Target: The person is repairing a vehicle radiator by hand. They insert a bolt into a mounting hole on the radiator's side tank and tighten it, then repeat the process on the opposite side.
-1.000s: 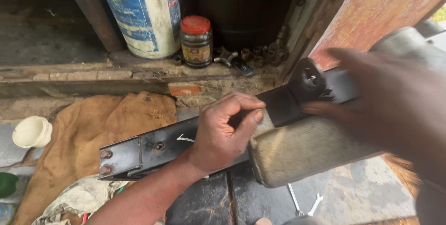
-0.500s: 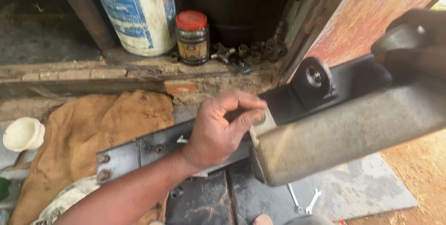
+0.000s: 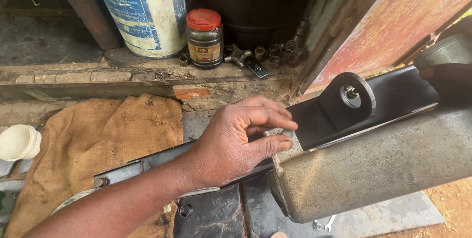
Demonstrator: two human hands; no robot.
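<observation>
A long grey metal cylinder [image 3: 373, 164] lies tilted across the right half of the view. A black bracket [image 3: 393, 103] with a round eye and a bolt [image 3: 351, 93] runs along its top. My left hand [image 3: 236, 142] reaches in from the lower left. Its thumb and fingers pinch where the bracket's lower end meets the cylinder's rim. What sits between the fingertips is too small to tell. A dark steel bar [image 3: 137, 167] with bolts passes under my wrist. My right hand [image 3: 445, 78] shows only at the far right edge, gripping the cylinder's upper end.
A brown burlap sack [image 3: 93, 140] covers the ground at the left, with a white cup [image 3: 18, 142] beside it. On the ledge behind stand a blue-white drum [image 3: 142, 12], a red-lidded jar [image 3: 204, 39] and several small metal fittings [image 3: 275, 54]. A rusty red door [image 3: 388, 22] is at the right.
My left hand has let go of its full grip on the bar and now pinches with its fingertips. My right hand has drawn back to the right, uncovering the bracket's eye.
</observation>
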